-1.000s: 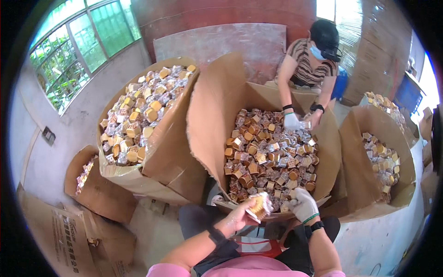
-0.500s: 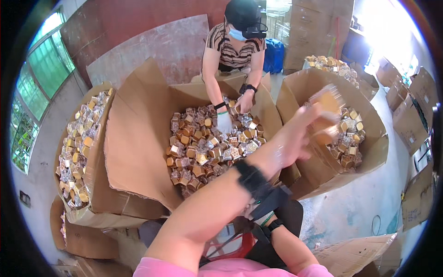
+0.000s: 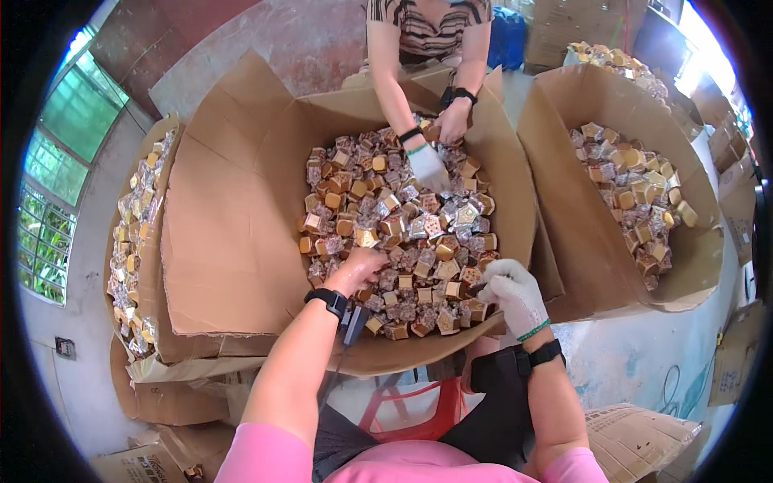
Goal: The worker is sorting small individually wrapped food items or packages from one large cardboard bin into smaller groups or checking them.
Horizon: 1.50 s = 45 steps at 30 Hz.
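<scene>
A large open carton [image 3: 217,233] stands before me, heaped with small gold-and-brown pieces [image 3: 419,274] in clear wrapping, some star-shaped, some square. Over the near left of this heap, my bare left hand [image 3: 366,266] dips among the pieces with curled fingers; its fingertips are partly hidden, so what they hold cannot be made out. My right hand [image 3: 515,294], in a white glove, is above the carton's near right corner. Its fingers are bent together around something small and dark that I cannot name. Across the carton, another person's gloved hand [image 3: 429,167] and bare hand [image 3: 453,121] reach into the same heap.
To the right, a second carton [image 3: 692,274] holds more wrapped pieces, and a long full carton [image 3: 173,185] stands on the left. A red plastic stool [image 3: 411,410] shows below my carton. Flattened cardboard [image 3: 636,439] lies at the lower right.
My left hand has come back from over the right carton, where it held gold pieces, down into the middle heap. My right hand has risen to the carton's near corner. The view has tilted down.
</scene>
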Motion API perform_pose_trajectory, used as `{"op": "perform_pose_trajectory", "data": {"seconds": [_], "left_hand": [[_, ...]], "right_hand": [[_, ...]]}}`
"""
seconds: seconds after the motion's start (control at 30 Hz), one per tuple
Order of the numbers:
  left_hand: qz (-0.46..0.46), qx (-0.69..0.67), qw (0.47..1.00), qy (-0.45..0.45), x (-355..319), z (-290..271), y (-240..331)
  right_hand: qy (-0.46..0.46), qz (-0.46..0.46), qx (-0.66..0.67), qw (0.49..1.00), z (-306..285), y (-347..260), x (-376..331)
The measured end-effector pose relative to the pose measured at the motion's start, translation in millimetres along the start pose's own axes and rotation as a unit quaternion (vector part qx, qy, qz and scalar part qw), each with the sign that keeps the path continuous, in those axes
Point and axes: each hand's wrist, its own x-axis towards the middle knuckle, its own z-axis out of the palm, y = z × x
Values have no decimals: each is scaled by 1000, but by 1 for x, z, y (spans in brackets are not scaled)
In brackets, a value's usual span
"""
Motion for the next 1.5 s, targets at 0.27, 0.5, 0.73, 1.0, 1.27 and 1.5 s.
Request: {"op": "perform_pose_trajectory", "data": {"seconds": [0.27, 0.5, 0.73, 1.0, 1.27, 1.5], "left_hand": [[68, 328, 937, 101, 122, -4, -105], [102, 336, 893, 282, 180, -7, -76], [100, 257, 908, 315, 216, -17, -81], [169, -76, 976, 117, 191, 17, -142], [200, -335, 919, -58, 15, 43, -52], [218, -444, 850, -182, -73, 71, -89]], "right_hand": [[27, -166, -432, 886, 21, 28, 45], [31, -147, -441, 885, 30, 28, 63], [-57, -62, -433, 897, 39, 25, 73], [-106, -11, -456, 884, 46, 32, 67], [-56, 9, -322, 945, 31, 47, 55], [-81, 112, 35, 990, 59, 65, 12]]}}
